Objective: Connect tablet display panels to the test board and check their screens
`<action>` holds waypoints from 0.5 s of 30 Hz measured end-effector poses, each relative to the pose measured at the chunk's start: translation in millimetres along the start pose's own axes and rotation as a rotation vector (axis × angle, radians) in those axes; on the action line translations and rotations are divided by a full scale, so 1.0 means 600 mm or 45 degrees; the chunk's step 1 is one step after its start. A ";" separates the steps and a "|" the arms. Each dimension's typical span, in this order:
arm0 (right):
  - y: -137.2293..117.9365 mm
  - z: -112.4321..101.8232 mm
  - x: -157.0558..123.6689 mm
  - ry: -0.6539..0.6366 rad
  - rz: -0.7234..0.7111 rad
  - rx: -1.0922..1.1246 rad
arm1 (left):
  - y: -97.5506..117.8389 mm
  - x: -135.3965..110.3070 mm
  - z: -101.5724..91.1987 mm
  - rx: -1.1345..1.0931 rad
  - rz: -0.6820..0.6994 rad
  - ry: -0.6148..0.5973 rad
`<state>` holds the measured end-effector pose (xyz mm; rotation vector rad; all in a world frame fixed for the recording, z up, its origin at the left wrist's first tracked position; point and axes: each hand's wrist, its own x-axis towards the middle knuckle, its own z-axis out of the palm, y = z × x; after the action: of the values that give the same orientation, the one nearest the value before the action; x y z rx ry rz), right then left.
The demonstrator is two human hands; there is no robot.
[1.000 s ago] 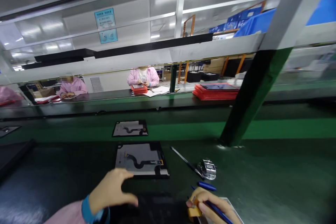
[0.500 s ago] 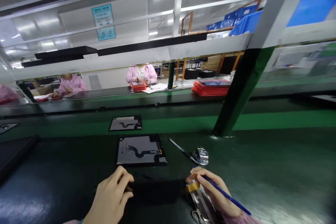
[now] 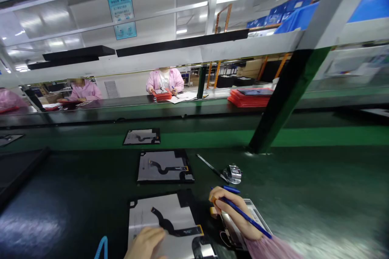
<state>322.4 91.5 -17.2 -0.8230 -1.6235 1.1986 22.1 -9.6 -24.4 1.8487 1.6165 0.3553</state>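
A grey panel with a black flex cable (image 3: 170, 220) lies face down on the dark bench right in front of me. My left hand (image 3: 147, 243) rests on its near edge, fingers mostly cut off by the frame. My right hand (image 3: 235, 212) is closed round a blue pen (image 3: 246, 217) and pinches a small piece of amber tape (image 3: 212, 200) at the fingertips, just right of the panel. Under that hand lies a silver tray-like piece (image 3: 252, 220).
A second panel (image 3: 164, 166) lies beyond the first, a third panel (image 3: 142, 136) sits on the green conveyor. Black tweezers (image 3: 211, 167), a metal counter (image 3: 232, 173) and another blue pen (image 3: 231, 189) lie to the right. A slanted post (image 3: 282, 101) stands behind. People in pink work opposite.
The near panel now shows its grey back with the flex cable, where a dark surface lay before. My left hand dropped to its near edge. My right hand stayed beside it with pen and tape.
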 end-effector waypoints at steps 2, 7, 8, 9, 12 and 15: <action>-0.001 0.008 0.008 -0.065 -0.018 -0.028 | 0.010 0.005 0.006 -0.071 -0.166 0.085; 0.012 0.031 0.046 -0.128 -0.044 -0.064 | 0.058 0.035 0.031 -0.721 -0.345 0.252; 0.015 0.034 0.051 -0.140 -0.052 -0.071 | 0.069 0.042 0.036 -0.871 -0.337 0.297; 0.017 0.036 0.054 -0.153 -0.061 -0.078 | 0.079 0.048 0.040 -0.984 -0.325 0.337; 0.020 0.036 0.058 -0.196 -0.085 -0.093 | 0.102 0.058 0.054 -1.145 -0.338 0.451; 0.023 0.036 0.057 -0.244 -0.109 -0.099 | 0.117 0.065 0.065 -1.221 -0.332 0.495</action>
<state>290.0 119.2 -22.6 -0.6967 -1.8519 1.1894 108.0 14.6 -18.3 0.8623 1.4879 1.1797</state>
